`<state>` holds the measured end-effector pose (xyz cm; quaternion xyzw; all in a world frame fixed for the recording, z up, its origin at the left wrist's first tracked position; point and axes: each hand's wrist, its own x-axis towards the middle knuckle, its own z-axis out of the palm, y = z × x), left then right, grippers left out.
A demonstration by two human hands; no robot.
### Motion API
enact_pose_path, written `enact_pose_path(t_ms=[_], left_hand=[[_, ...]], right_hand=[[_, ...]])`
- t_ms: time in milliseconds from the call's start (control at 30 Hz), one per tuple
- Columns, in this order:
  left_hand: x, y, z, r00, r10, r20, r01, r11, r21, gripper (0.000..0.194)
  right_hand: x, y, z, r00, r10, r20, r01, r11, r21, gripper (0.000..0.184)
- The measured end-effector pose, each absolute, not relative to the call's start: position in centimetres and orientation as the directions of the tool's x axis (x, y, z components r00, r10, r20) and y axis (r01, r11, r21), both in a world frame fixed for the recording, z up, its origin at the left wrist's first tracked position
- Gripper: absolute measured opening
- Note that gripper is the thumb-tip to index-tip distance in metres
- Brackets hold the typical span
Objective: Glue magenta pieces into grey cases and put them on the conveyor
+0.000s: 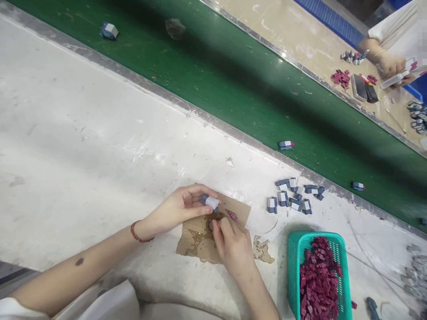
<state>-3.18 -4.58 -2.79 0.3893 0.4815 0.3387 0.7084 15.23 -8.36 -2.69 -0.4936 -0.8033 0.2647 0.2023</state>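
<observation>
My left hand (185, 203) grips a small blue-grey and white plastic part (211, 202) between thumb and fingers, just above a piece of cardboard (243, 210). Close below it, my right hand (236, 245) has its fingers curled together over the cardboard. A small round dark object (211, 225) shows at the right fingertips; whether they hold it or something else is hidden. Beside the right hand, a small maroon piece (232, 215) lies on the cardboard. Brown wet-looking stains (196, 238) mark the board's surface.
Several blue-grey and white parts (295, 203) lie to the right. A green basket (292, 271) holds many maroon pieces (320, 278). A green conveyor belt (213, 80) crosses behind, carrying a few parts (286, 145). Across it, a co-worker's hand (392, 64) holds a white object.
</observation>
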Motion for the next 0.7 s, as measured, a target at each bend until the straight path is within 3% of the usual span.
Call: enact_pose_path(t_ms=[100,167,233,400,700], left_hand=[[-2.9,-4.9,-3.1,0.292,0.898,-0.329,-0.196,0.393,0.898,0.026],[-2.6,-5.1,-3.2,0.278,0.916,-0.29,-0.202,0.351,0.914,0.025],[-2.3,-5.5,-3.3,0.267,0.928,-0.259,-0.175,0.312,0.934,0.022],[-1.6,-6.6,-3.8,0.303,0.939,-0.164,-0.066,0.193,0.979,0.009],[-1.7,-7.0,-4.5,0.304,0.95,-0.075,0.074,0.055,0.996,0.015]], right_hand=[[16.1,-8.0,-2.5,-0.232,0.955,-0.184,0.491,-0.049,-0.87,0.034],[16.4,-7.7,-2.3,-0.112,0.947,-0.301,0.285,-0.259,-0.923,0.038],[16.4,-7.4,-2.1,-0.052,0.933,-0.355,0.113,-0.348,-0.931,0.042],[15.6,-7.1,-1.8,-0.013,0.941,-0.338,-0.043,-0.339,-0.94,0.042],[15.3,-7.4,-2.1,-0.029,0.961,-0.275,-0.002,-0.275,-0.961,0.036]])
